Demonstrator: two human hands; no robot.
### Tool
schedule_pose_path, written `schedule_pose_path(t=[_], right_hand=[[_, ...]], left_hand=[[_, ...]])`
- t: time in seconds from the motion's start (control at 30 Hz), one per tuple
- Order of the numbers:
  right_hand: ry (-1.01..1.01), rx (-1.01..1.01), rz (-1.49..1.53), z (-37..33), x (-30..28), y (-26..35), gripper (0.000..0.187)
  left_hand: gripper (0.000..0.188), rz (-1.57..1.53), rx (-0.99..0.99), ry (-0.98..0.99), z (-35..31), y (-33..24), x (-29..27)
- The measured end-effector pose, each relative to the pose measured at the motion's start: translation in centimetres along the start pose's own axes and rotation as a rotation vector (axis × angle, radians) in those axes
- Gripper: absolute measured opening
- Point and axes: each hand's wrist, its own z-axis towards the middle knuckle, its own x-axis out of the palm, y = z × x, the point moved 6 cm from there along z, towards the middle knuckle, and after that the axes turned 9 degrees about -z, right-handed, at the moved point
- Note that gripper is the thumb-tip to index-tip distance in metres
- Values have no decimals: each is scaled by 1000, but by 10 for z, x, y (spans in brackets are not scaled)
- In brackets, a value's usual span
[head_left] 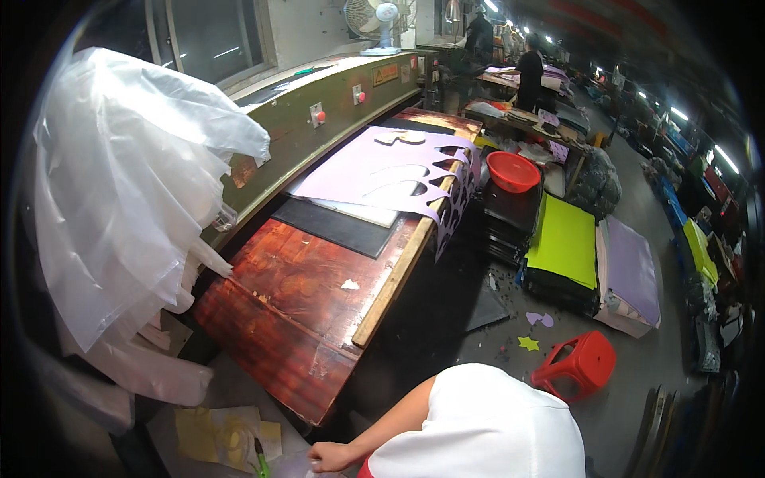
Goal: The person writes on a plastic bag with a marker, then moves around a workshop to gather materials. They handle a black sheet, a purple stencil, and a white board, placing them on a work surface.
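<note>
My right hand point(331, 456) is low in the picture, reaching left from a white sleeve point(486, 422). Its fingers are curled closed at the lower edge, over pale, lilac-tinted material point(296, 464). What they grip, if anything, is hidden. Left of it lies a green-handled tool point(261, 460) with a dark tip, its kind unclear. Beyond the tool are yellow sheets point(195, 430) with a pale yellowish coil point(233, 438) on them. Just above my forearm is the corner of a reddish-brown wooden table point(279, 342). My left hand is out of view.
White plastic bags point(135, 183) hang at left beside a green machine beam point(295, 119). A cut-out lilac sheet point(358, 171) drapes over the table's wooden edge strip point(390, 295). A red stool point(575, 366), lime sheets point(562, 243) and a red basin point(514, 171) stand right. Another person point(529, 76) stands far back.
</note>
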Motion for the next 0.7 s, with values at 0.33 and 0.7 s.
schedule_pose_path(t=[0.33,0.7], right_hand=[[-442,-735,281,-52,-100,221,13],[655,221,640,-76,53,99,13]], left_hand=[[41,38,171,-272,-17,-21,-142],[14,-89,-363,-53,-166,63,-139]])
